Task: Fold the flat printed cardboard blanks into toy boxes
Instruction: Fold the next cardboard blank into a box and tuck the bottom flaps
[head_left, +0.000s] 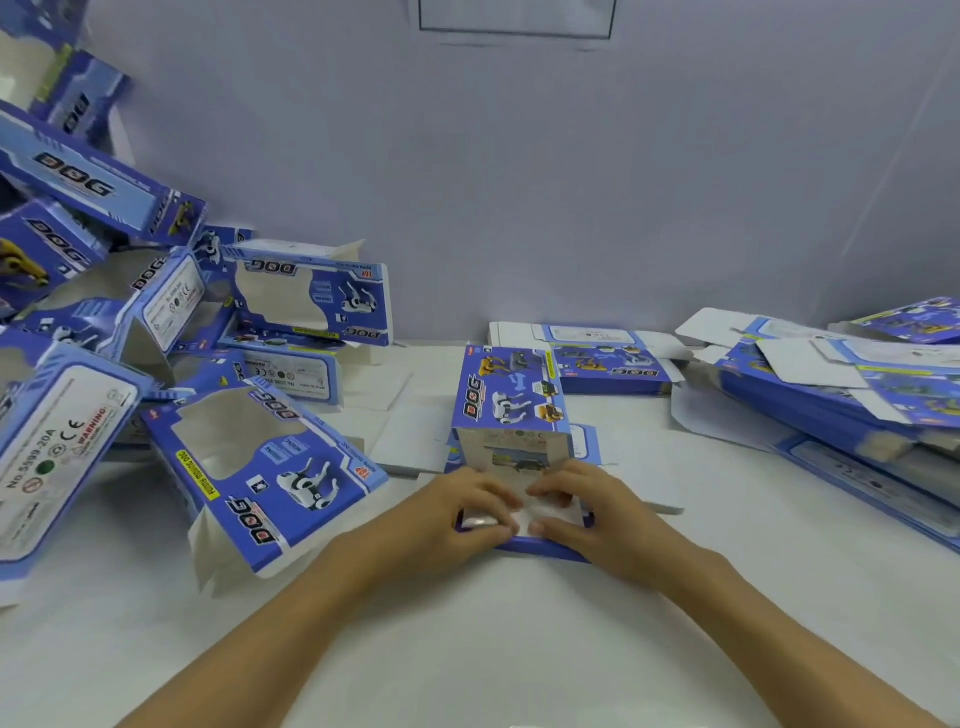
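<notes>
A: Where's the box?
B: Blue toy box (511, 415) at bench (519, 649) centre, partly erected, printed DOG panel facing up, open end toward the person.
A: Grips?
B: Left hand (457, 512) and right hand (582, 512) both at the near end, fingers curled on the white end flaps (524, 512), pressing them in. Fingertips nearly meet.
A: Rest?
B: Pile of folded boxes (171, 332) at left. Stack of flat blanks (831, 395) at right, another flat blank (608, 358) just behind the box.

Box flaps (524, 512) under fingers, blurred.
</notes>
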